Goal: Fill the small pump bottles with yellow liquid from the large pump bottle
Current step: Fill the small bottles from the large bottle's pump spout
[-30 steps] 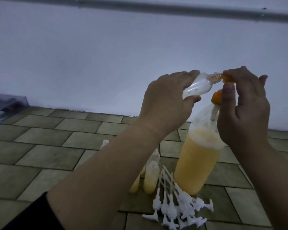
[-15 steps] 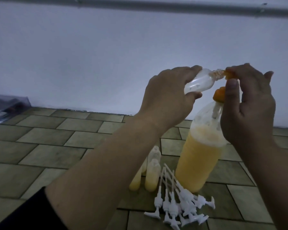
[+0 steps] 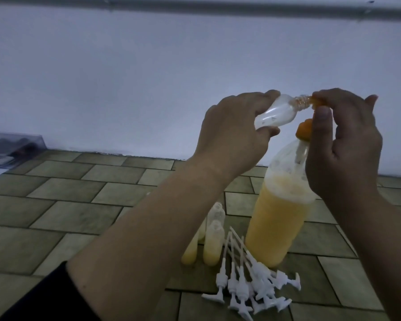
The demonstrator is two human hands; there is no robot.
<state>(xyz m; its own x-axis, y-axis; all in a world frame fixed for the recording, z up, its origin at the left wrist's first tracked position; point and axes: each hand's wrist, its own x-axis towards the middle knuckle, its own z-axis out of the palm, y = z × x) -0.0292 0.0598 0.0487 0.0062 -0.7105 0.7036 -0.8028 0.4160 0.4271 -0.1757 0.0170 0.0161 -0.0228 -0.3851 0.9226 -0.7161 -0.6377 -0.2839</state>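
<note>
- Left hand (image 3: pixel 234 135) grips a small bottle (image 3: pixel 116 113) tilted, neck at the orange nozzle (image 3: pixel 386 103).
- Right hand (image 3: pixel 347 144) pinches that nozzle above the big bottle (image 3: pixel 280 218), upright on the tiled floor (image 3: pixel 79 205).

Held on its side: a small clear plastic bottle (image 3: pixel 116 114), glossy, its inside clouded with pale film. Stood on matt, faintly mottled olive stone-look floor tiles (image 3: pixel 63 209): a large translucent plastic bottle (image 3: pixel 280 218), smooth, filled with opaque yellow liquid, capped by a glossy orange plastic pump (image 3: pixel 304 132). Lay alongside: a heap of smooth white plastic pump heads (image 3: pixel 250 286). Behind: a flat, matt white painted wall (image 3: pixel 148 77).
</note>
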